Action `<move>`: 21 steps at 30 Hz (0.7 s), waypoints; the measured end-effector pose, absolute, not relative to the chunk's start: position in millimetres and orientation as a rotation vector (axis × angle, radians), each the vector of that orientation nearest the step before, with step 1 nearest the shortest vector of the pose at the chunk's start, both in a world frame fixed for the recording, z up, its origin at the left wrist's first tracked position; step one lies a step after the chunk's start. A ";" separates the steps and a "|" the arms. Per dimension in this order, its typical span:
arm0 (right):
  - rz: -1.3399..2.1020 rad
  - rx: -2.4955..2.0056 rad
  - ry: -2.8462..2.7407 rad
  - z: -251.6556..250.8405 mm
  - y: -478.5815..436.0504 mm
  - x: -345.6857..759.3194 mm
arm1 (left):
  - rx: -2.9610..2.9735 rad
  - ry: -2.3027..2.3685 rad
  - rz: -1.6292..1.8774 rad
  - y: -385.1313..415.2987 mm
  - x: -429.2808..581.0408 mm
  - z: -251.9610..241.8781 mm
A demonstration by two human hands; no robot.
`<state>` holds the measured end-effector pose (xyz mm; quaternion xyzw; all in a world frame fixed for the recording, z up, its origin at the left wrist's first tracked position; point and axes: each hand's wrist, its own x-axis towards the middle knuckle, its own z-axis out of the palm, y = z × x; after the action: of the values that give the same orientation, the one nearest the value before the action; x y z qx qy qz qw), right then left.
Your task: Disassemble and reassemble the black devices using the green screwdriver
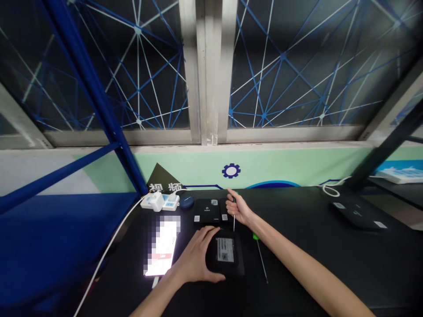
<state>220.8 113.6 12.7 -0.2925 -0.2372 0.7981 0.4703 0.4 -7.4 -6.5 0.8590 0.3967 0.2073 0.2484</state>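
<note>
A flat black device (238, 259) with a printed white label lies on the black table. My left hand (198, 253) clasps its left side, fingertips at the far edge and thumb at the near edge. In my right hand (240, 209) is a screwdriver (234, 223), held upright with its thin metal shaft pointing down at the far right part of the device. Whether the tip sits in a screw is too small to tell. Another screwdriver (262, 259), green at its handle end, lies right of the device, its handle partly hidden under my right forearm.
Black boxes (206, 211) stand behind the device. A lit phone (163, 246) with a cable lies left, near a white power strip (168, 202) and a dark blue round object (187, 202). Another black device (357, 215) is at the right. A blue frame post (109, 119) rises at left.
</note>
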 end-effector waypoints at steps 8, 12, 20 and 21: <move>1.899 -0.695 -0.703 14.8 107.1 217.1 | 2.355 1.137 0.561 -6.6 1.8 -7.5; 1.826 -0.661 -0.756 21.4 107.7 229.9 | 2.352 1.140 0.539 -5.7 1.6 -6.5; 1.546 -0.772 -0.929 45.1 100.4 266.9 | 2.358 1.131 0.510 -6.0 0.6 -6.1; 1.506 -0.814 -0.961 46.4 98.0 271.0 | 2.358 1.131 0.507 -5.9 0.6 -6.0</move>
<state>271.0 98.0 46.4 -0.3446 -0.4069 0.6377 0.5558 0.6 -5.9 -6.0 0.8599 0.4126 0.1850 0.2368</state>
